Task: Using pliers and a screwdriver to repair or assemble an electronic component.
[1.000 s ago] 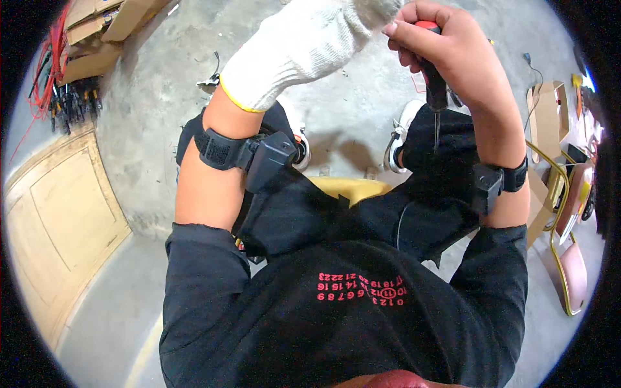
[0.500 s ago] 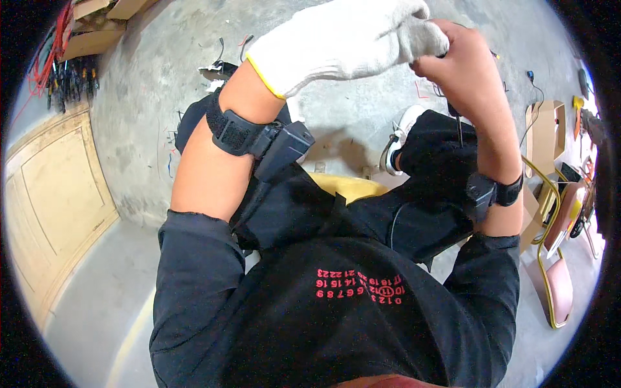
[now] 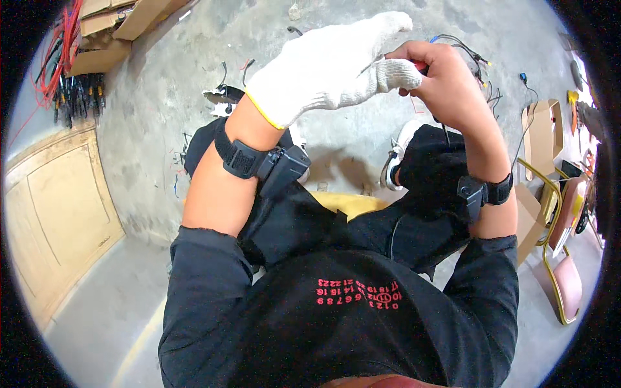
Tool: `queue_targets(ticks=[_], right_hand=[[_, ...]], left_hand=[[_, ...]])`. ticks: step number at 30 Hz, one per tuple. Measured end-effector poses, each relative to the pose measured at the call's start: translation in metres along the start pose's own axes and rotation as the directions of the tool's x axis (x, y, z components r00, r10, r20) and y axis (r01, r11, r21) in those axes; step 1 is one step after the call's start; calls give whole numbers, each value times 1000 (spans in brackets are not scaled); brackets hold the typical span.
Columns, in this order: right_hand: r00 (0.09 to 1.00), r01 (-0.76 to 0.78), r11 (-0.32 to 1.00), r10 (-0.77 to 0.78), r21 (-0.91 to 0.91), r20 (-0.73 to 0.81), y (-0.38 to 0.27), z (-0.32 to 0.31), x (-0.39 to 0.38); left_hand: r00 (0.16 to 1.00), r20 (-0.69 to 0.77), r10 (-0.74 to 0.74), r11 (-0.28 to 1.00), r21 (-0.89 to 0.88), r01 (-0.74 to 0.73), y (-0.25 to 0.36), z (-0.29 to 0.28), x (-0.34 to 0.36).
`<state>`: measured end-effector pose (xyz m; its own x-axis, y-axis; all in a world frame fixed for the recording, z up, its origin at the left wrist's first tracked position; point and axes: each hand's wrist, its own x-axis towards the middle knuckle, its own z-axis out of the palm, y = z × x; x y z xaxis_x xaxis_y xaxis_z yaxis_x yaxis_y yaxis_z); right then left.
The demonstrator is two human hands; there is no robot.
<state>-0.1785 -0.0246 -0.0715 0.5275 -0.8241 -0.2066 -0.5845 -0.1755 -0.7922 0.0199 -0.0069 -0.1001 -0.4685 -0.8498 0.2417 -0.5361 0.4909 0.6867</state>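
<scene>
My left hand (image 3: pixel 336 68) wears a white knitted glove with a yellow cuff edge. Its fingers stretch out toward the upper right, apart from the thumb, which reaches to the fingers of my right hand (image 3: pixel 443 84). That hand is bare and curled round a slim tool (image 3: pixel 422 66), whose red part shows between the fingers. A thin dark shaft pokes out below the palm, much like a screwdriver's. Most of the tool is hidden by the hand, and so is anything small between the two hands.
Black cables (image 3: pixel 475 55) lie on the concrete floor beyond my right hand. Cardboard boxes (image 3: pixel 103 55) and hanging tools (image 3: pixel 77 97) are at the far left, above a cream wooden panel (image 3: pixel 61 220). A folding chair (image 3: pixel 568 284) and an open carton (image 3: pixel 543 139) stand at right.
Both hands have come a little nearer and to the left. The gloved fingers have straightened away from the thumb. The red part of the tool has come into sight.
</scene>
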Motion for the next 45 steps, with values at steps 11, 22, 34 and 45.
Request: queue_targets(ticks=[11,22,34,45], right_hand=[[996,72,990,-79,-125,-52,1,-4,0],[936,164,955,-230,-248,-267,5,16,0],[808,-569,749,585,338,65,242,144,70],[683,-691,589,722,420,110,341,284,70]], left_hand=[[999,38,-38,993,-108,42,0,-1,5],[850,211,-483,510,-721,469,2,-11,10],[652,-19,-758,42,-999,20,-41,-33,32],[438,-39,-898,68,-996,51,4,-70,21]])
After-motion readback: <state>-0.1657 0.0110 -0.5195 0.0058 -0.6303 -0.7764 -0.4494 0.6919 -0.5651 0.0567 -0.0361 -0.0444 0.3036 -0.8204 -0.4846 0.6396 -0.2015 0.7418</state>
